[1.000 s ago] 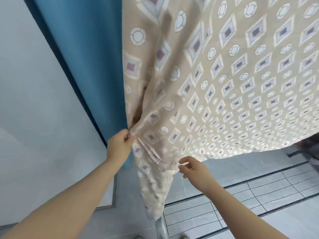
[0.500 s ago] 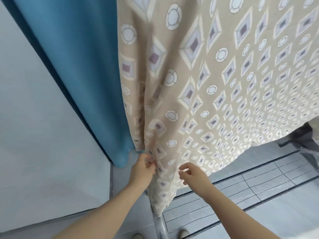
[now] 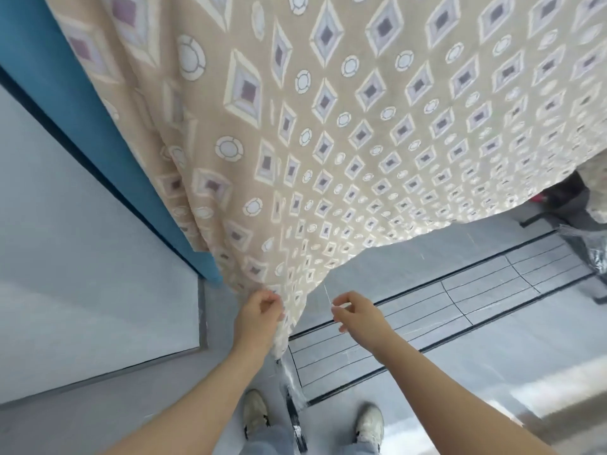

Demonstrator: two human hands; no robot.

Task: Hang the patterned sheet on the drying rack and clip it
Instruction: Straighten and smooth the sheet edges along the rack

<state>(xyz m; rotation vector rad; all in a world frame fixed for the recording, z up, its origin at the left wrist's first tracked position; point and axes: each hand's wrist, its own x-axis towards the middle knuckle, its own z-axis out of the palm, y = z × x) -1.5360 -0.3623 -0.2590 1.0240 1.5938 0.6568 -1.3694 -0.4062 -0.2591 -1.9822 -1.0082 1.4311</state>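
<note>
The beige patterned sheet [image 3: 328,133], printed with diamonds and circles, hangs from above and fills the top of the view. Its lower edge slants down to a corner at bottom centre. My left hand [image 3: 259,315] grips that bunched lower corner. My right hand [image 3: 356,311] is just right of the sheet's edge and apart from the cloth. Its thumb and forefinger pinch the lower end of what looks like a thin white thread [image 3: 326,295] trailing from the edge. A plastic-wrapped leg of the drying rack [image 3: 290,385] stands between my shoes. The rack's top bar and any clips are hidden.
A blue curtain [image 3: 49,77] hangs at the left, just behind the sheet, beside a white wall panel [image 3: 82,257]. A tiled floor strip with dark tracks [image 3: 443,307] runs to the right. Another wrapped rack foot [image 3: 588,254] stands far right. My shoes [image 3: 256,412] are on the grey floor.
My left hand has slid down the sheet's side edge to its bottom corner. My right hand has come off the sheet's edge. The view has tilted down, so my shoes show.
</note>
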